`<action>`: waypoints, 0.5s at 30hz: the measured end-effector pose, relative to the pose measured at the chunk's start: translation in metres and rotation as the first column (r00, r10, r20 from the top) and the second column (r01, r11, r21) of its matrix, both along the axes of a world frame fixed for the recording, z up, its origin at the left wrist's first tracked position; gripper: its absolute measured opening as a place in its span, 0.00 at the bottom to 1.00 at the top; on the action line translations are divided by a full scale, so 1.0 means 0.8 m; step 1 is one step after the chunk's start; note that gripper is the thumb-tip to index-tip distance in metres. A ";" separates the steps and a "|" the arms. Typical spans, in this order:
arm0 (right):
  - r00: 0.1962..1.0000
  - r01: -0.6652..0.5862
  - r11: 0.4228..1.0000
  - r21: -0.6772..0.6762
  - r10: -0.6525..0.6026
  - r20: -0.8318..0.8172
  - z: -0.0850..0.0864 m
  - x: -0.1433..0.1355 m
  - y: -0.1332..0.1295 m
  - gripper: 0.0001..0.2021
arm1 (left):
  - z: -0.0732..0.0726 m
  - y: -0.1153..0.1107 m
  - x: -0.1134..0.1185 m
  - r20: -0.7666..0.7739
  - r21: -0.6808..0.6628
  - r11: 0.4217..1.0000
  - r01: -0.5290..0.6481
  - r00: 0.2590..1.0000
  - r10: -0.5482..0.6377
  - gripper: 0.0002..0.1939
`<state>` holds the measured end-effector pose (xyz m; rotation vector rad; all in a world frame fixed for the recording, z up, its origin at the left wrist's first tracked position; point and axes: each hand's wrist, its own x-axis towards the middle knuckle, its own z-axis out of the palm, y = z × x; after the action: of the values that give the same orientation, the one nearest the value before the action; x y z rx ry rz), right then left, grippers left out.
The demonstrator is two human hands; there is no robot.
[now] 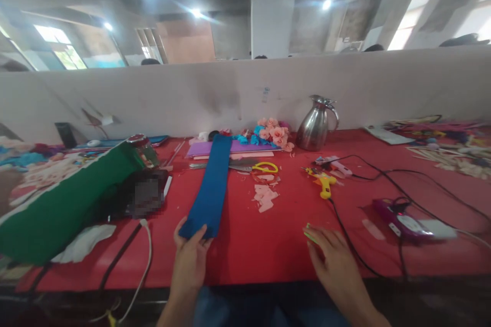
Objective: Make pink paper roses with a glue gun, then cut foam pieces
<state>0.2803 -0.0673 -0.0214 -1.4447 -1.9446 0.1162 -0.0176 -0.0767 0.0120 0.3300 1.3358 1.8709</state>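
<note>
My left hand point(192, 245) grips the near end of a long blue strip point(210, 186), the thumb on top and the fingers beneath. The strip, which looks like crepe paper or felt, runs away from me across a pair of yellow-handled scissors point(264, 167) and onto a stack of purple sheets point(249, 150). Low over the red table point(264, 250), my right hand point(330, 250) has its fingers bent around a small yellow-green object point(310, 235). Most of that object is hidden, so its kind is unclear. Pink paper scraps point(264, 196) lie between the strip and a yellow glue gun point(325, 184).
A steel jug point(316, 122) stands at the back beside pink and blue paper flowers point(274, 134). On the right, cables trail around a purple power box point(402, 219). A green panel point(69, 202) and a glass jar point(142, 149) occupy the left.
</note>
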 end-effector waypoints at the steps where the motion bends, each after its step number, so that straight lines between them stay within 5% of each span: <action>1: 1.000 0.015 1.000 0.019 -0.015 0.022 -0.006 0.008 -0.002 0.13 | -0.003 0.001 0.001 -0.006 -0.016 1.000 -0.002 1.000 0.002 0.26; 7: 0.995 0.066 0.998 0.016 -0.067 0.080 -0.021 0.013 0.005 0.15 | -0.014 0.000 0.000 -0.058 -0.003 0.999 0.041 0.997 -0.041 0.26; 15: 0.946 0.154 0.986 0.060 -0.165 0.278 -0.028 0.030 0.018 0.18 | 0.001 -0.009 -0.004 -0.002 -0.079 0.985 0.150 0.989 -0.151 0.29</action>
<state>0.3043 -0.0527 -0.0441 -1.6599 -2.0294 -0.2115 -0.0211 -0.0836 0.0130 0.3874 1.3474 1.6891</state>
